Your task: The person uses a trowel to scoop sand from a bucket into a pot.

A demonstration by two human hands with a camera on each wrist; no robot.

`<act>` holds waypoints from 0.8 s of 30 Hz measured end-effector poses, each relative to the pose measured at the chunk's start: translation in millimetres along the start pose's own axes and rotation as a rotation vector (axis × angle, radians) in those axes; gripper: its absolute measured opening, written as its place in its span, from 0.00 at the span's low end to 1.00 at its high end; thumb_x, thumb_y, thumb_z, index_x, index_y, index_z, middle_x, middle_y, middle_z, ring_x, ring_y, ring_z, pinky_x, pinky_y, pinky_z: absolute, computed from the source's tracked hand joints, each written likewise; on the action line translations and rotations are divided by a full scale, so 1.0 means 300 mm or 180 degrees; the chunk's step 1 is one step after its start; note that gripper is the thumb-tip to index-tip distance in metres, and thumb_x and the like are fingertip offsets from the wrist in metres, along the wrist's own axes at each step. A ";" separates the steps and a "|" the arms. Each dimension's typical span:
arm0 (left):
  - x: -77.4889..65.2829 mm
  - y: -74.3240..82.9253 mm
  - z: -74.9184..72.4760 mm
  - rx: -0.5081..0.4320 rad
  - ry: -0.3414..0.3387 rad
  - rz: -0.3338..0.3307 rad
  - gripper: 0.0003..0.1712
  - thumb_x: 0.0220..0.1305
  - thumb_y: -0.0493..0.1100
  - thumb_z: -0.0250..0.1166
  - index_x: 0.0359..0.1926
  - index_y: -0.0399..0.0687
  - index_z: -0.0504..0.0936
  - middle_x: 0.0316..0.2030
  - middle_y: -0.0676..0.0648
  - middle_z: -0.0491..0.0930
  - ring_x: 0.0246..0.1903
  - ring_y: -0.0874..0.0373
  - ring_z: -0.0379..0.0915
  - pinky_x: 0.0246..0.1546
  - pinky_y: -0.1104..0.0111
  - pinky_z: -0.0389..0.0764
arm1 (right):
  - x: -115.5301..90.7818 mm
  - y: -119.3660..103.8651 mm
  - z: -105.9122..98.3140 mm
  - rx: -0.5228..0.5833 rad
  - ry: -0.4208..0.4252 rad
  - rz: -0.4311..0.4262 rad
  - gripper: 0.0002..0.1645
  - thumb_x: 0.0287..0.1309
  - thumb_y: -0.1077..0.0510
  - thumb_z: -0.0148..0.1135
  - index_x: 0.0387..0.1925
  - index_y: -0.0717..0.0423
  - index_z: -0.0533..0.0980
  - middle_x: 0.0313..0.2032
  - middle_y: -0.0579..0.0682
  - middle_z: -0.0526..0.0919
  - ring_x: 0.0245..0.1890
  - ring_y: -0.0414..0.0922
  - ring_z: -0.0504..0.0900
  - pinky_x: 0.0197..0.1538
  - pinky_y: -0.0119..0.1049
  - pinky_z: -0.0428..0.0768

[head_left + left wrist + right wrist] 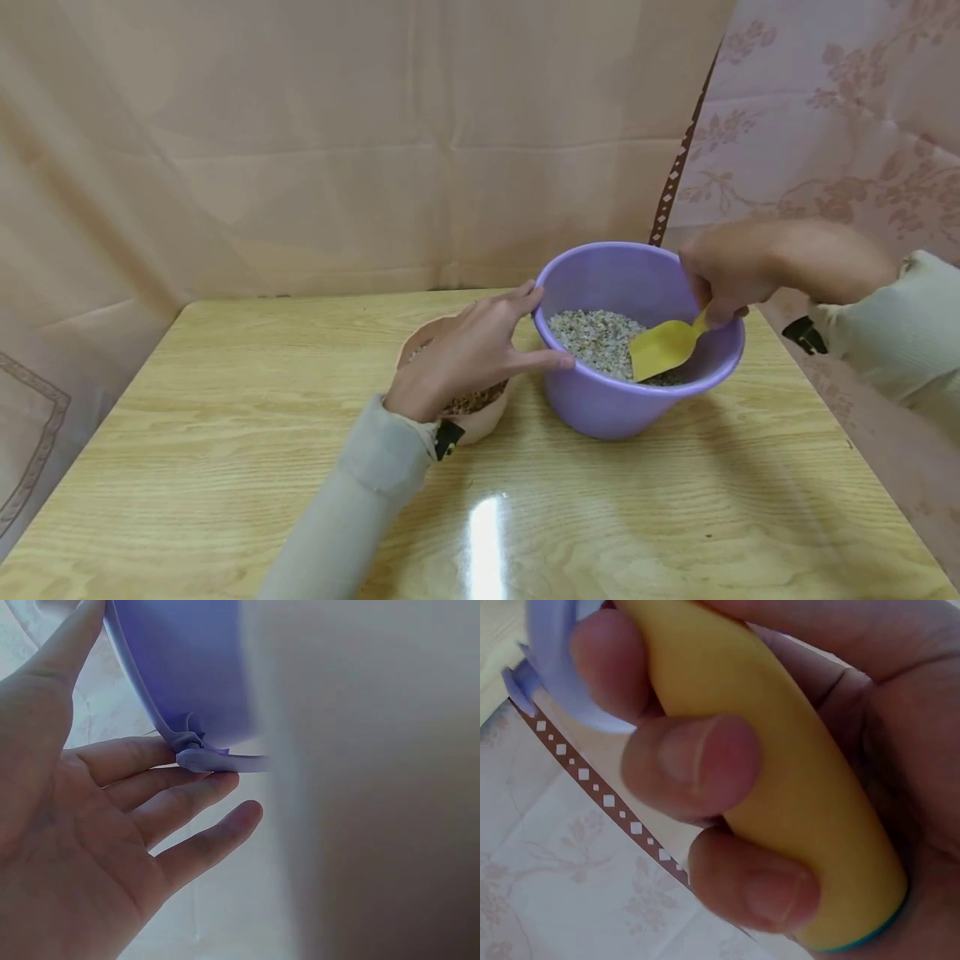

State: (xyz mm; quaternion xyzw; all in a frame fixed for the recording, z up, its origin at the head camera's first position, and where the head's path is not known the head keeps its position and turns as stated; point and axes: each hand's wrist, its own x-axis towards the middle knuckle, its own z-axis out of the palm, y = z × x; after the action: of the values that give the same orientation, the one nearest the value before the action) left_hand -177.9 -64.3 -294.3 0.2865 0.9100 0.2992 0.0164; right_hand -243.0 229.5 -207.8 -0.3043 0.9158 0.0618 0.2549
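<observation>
A purple plastic bucket [607, 417], tilted to the right, holds pale mixed gravel-like granules [596, 337]. My left hand [483, 346] spans the bucket's left rim, thumb on the near side and fingertips farther back. In the left wrist view its fingers [199, 847] are fairly straight and touch the rim by the bucket's handle joint. My right hand [738, 267] grips a yellow scoop [663, 348] whose blade dips into the granules. The right wrist view shows fingers curled round the yellow handle [780, 750]. A beige bowl [483, 425] of brown bits sits partly hidden beneath my left hand and wrist.
Both bucket and bowl stand on a light wood-grain table [247, 433]. A beige curtain [315, 150] hangs behind its far edge, and a floral cloth [825, 125] hangs at the right. Light glares off the table's front middle.
</observation>
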 end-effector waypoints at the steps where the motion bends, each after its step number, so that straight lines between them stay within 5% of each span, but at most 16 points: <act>1: 0.000 -0.001 0.000 -0.0001 0.0000 -0.0007 0.59 0.55 0.73 0.66 0.77 0.46 0.56 0.74 0.49 0.58 0.70 0.61 0.59 0.66 0.65 0.66 | 0.004 -0.002 0.004 -0.0002 0.0009 -0.0018 0.10 0.50 0.55 0.75 0.20 0.51 0.82 0.18 0.43 0.81 0.21 0.39 0.77 0.25 0.34 0.73; 7: -0.002 -0.006 0.001 -0.0044 -0.0005 -0.0042 0.60 0.54 0.73 0.66 0.77 0.46 0.55 0.74 0.49 0.58 0.70 0.61 0.58 0.66 0.65 0.66 | 0.029 -0.024 0.028 -0.0247 0.0183 -0.0059 0.10 0.47 0.53 0.76 0.19 0.48 0.81 0.19 0.41 0.80 0.22 0.39 0.78 0.26 0.36 0.76; 17: -0.007 -0.015 0.006 -0.0053 0.0063 0.0018 0.60 0.53 0.74 0.66 0.77 0.47 0.57 0.73 0.51 0.61 0.69 0.64 0.60 0.65 0.66 0.68 | 0.051 -0.012 0.057 -0.0076 0.0229 -0.0296 0.12 0.44 0.57 0.74 0.13 0.48 0.80 0.15 0.39 0.78 0.17 0.37 0.77 0.22 0.33 0.77; 24: -0.005 -0.015 0.007 -0.0054 0.0075 0.0042 0.60 0.53 0.74 0.66 0.77 0.47 0.56 0.73 0.50 0.61 0.69 0.63 0.61 0.64 0.65 0.68 | 0.057 -0.001 0.076 -0.0116 0.0398 -0.0386 0.27 0.40 0.57 0.73 0.05 0.42 0.63 0.08 0.34 0.60 0.12 0.32 0.63 0.18 0.27 0.65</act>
State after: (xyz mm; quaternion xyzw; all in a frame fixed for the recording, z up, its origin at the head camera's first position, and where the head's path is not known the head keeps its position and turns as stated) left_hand -178.6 -67.0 -298.8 0.2888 0.9057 0.3103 0.0061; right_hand -244.7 226.5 -236.2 -0.3670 0.9085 0.0438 0.1948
